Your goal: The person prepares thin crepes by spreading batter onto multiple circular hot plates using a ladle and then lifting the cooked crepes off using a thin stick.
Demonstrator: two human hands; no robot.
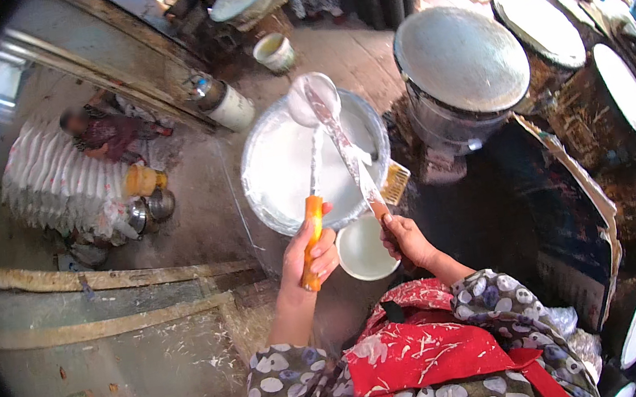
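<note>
My left hand (pixel 311 253) is closed round the orange handle of a ladle (pixel 302 111), its shaft and bowl coated white. The ladle's bowl is raised over the far side of a wide basin (pixel 248 187) of thick white liquid. In my right hand (pixel 409 240) is the wooden handle of a long flat spatula (pixel 343 146), its blade smeared white. The blade's far end lies across the ladle's bowl; whether they touch I cannot tell. Just below the basin stands a white bucket (pixel 368 249) with pale liquid inside.
A large round pot with a taut pale top (pixel 462 58) stands right of the basin. Several white round tops curve along the right edge. A yellow slatted basket (pixel 395 182) touches the basin. Behind are a white container (pixel 231 108) and a small bucket (pixel 274 51). Another person (pixel 108 137) is by stacked white sacks (pixel 54 179).
</note>
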